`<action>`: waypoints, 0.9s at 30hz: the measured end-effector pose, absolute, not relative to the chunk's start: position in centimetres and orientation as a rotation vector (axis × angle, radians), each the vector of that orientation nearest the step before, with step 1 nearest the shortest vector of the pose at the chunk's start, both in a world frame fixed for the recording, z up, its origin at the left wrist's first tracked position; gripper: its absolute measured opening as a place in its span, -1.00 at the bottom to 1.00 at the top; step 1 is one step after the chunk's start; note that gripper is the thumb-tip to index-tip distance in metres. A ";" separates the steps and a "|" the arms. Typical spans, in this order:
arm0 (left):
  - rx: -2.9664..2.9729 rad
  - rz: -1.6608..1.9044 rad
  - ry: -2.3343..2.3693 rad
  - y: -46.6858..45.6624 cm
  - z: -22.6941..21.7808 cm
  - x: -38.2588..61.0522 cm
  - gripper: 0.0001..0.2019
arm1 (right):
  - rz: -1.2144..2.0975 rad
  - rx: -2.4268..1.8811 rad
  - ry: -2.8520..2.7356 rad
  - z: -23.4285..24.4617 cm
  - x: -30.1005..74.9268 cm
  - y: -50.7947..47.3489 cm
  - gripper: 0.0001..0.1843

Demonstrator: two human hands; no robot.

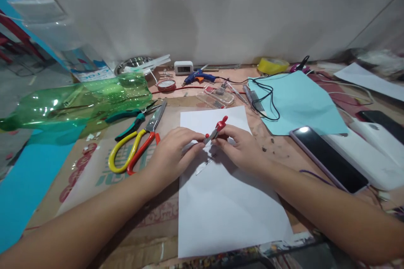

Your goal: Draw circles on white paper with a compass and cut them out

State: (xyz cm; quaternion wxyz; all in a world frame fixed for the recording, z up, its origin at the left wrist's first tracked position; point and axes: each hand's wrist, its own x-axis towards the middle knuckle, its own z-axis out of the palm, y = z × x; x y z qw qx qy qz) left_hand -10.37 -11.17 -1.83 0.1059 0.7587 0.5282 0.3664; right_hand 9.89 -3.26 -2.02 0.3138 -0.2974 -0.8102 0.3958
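A drawing compass (221, 123) with a red head and metal legs is held at a slant above a white sheet of paper (233, 218). The thumb and fingertips of my left hand (173, 151) pinch its lower part, beside a small red knob. My right hand (241, 147) grips the legs just below the red head. Under the fingers, some small dark marks and a thin clear strip (202, 168) show on the paper; what the strip is, I cannot tell.
Scissors (151, 130) with yellow and red handles and green pliers (132, 122) lie left, near a green plastic bottle (78, 96). Behind are a blue glue gun (198, 76) and yellow tape (273, 66). Light blue paper (299, 101) and a phone (328, 157) lie right.
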 end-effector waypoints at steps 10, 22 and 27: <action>2.059 0.882 1.722 -11.0 -1.7 -10.8 -0.78 | 0.960 -0.813 -2.158 -3.1 10.4 -2.4 -0.91; 1.833 0.799 1.693 -10.9 -1.5 -10.6 -0.79 | 1.267 -0.912 -2.030 -3.7 10.2 -2.3 -0.92; 1.853 0.748 1.737 -11.0 -1.3 -10.7 -0.78 | 1.221 -0.930 -2.068 -3.6 10.3 -2.3 -0.92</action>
